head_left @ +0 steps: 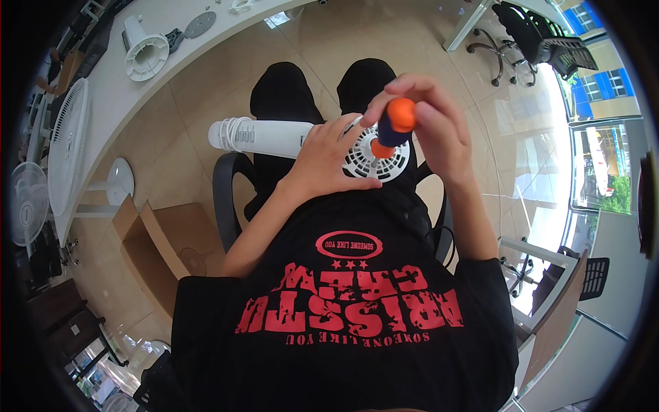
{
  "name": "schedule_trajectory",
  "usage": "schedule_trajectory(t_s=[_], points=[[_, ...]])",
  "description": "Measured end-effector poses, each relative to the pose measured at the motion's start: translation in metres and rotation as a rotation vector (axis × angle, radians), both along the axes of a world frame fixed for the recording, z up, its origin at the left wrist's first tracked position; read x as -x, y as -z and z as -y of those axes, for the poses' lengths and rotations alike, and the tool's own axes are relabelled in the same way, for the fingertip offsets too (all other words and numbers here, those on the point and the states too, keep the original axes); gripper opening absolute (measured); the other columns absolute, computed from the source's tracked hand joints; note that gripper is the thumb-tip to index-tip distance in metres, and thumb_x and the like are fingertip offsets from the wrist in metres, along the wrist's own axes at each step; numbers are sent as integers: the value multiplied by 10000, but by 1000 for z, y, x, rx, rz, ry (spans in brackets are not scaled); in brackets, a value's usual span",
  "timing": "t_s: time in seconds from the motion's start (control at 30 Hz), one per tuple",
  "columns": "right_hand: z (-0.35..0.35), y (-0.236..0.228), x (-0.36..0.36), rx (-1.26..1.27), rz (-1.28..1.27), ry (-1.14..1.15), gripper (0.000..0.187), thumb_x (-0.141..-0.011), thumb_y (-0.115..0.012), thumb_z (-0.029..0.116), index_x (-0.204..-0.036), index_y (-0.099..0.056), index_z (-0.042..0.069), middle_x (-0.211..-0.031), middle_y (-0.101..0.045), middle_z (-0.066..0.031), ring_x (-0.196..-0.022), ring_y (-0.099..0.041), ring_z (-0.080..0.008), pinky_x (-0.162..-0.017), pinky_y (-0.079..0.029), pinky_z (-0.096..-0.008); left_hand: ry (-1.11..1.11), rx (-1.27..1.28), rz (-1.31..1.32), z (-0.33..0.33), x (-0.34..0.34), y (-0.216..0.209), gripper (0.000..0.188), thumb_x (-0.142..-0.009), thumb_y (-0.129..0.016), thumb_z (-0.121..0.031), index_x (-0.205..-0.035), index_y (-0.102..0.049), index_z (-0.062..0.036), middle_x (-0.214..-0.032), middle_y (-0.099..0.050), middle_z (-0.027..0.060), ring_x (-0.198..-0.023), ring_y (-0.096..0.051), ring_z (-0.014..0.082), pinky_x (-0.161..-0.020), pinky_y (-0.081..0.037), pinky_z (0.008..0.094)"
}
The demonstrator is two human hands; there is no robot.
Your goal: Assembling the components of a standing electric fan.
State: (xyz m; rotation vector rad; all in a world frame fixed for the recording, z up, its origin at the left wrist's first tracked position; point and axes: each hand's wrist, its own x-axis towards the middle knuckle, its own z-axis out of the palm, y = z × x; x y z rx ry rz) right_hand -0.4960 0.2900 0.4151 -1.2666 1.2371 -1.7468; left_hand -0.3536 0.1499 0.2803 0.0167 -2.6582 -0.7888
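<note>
Across my thighs lies a white electric fan body, its column pointing left with a white cord coiled round the far-left end. Its round slotted motor housing faces up between my knees and my belly. My left hand is wrapped over the housing's left side, the thumb along the near edge. A screwdriver with an orange and dark blue handle stands upright over the housing, its tip apparently at the housing's middle. My right hand grips the handle between thumb and fingers. The handle hides the spot where the tip meets the housing.
On the curved white table at the left are a white fan base piece, a grey disc and white fan grilles. An open cardboard box stands on the floor at the left. Office chairs stand at the right.
</note>
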Motion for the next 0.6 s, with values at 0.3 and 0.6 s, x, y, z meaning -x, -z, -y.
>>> schedule_trajectory(t_s=[0.3, 0.6], points=[[0, 3, -2, 21, -306, 161, 122, -967, -629, 118, -999, -698, 23, -1086, -630, -139, -1057, -609, -208, -939, -476, -332, 30, -9, 8, 2, 1, -1, 1114, -699, -793, -742, -1511, -472, -51, -1475, -495, 162, -1299, -542, 359, -1087, -398, 496], [-2, 19, 13, 139, -546, 160, 238, -1018, -530, 144, -1146, -641, -24, -1164, -648, -182, -1027, -620, -215, -945, -482, -347, 50, -13, -11, 3, 3, -2, 1117, -703, -785, -754, -1510, -472, -48, -1469, -494, 162, -1280, -548, 365, -1075, -403, 497]])
